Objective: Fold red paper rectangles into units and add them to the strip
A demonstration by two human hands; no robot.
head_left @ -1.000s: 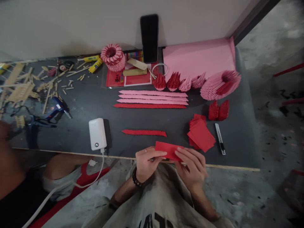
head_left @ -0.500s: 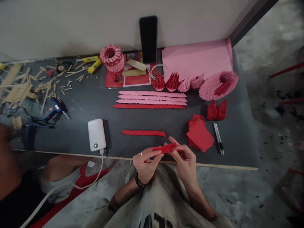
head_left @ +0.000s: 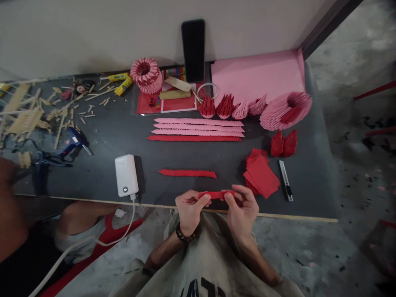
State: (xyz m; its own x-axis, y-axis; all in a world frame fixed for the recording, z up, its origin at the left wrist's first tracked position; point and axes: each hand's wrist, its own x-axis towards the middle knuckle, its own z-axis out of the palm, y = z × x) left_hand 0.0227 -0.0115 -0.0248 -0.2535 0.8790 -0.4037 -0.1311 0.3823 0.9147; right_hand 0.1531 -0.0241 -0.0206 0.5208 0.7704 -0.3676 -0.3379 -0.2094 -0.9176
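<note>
A folded red paper strip [head_left: 216, 194] is pinched at both ends over the near edge of the dark table [head_left: 108, 136]. My left hand [head_left: 189, 208] grips its left end and my right hand [head_left: 241, 208] grips its right end. A stack of red paper sheets [head_left: 262, 174] lies just right of my right hand. A short red folded strip [head_left: 187, 173] lies on the table beyond my hands. Farther back lie three long pink strips [head_left: 198, 127] and one long red strip [head_left: 194, 139].
A white power bank [head_left: 126, 175] with a cable sits left of my hands. A utility knife [head_left: 285, 180] lies by the red sheets. Folded paper pieces [head_left: 225, 106], a pink paper model [head_left: 286, 109], pink sheets [head_left: 256, 76], a phone [head_left: 193, 49], a glue gun [head_left: 74, 142] and wooden sticks [head_left: 27, 115] lie around. Another person's leg [head_left: 77, 218] is at left.
The red paper went from a wide folded rectangle to a narrow strip between my fingers. Both hands have drawn closer to the table edge and curled around its ends.
</note>
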